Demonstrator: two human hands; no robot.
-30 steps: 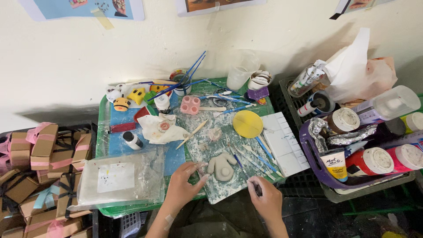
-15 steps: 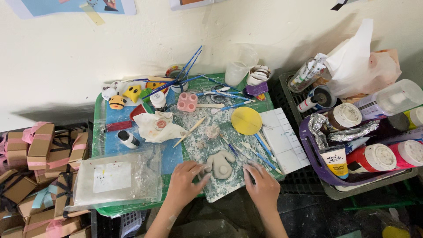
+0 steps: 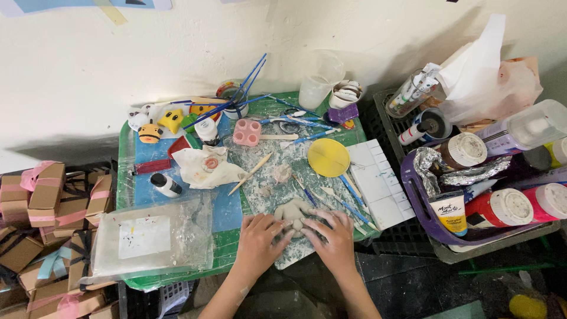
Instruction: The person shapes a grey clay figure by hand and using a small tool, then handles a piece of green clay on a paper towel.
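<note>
left hand [image 3: 258,236], right hand [image 3: 334,237], pressing clay figure [image 3: 293,211]

We see matt grey clay [image 3: 293,211], soft and a little rough, under our left hand [image 3: 258,237] and right hand [image 3: 335,235]. It lies on clear, glossy plastic film [image 3: 269,177]. The bag [image 3: 150,239] is shiny, crinkled plastic. The foil [image 3: 472,173] is creased metal, the stick [image 3: 251,173] bare wood, the boxes [image 3: 44,192] matt cardboard.
</note>
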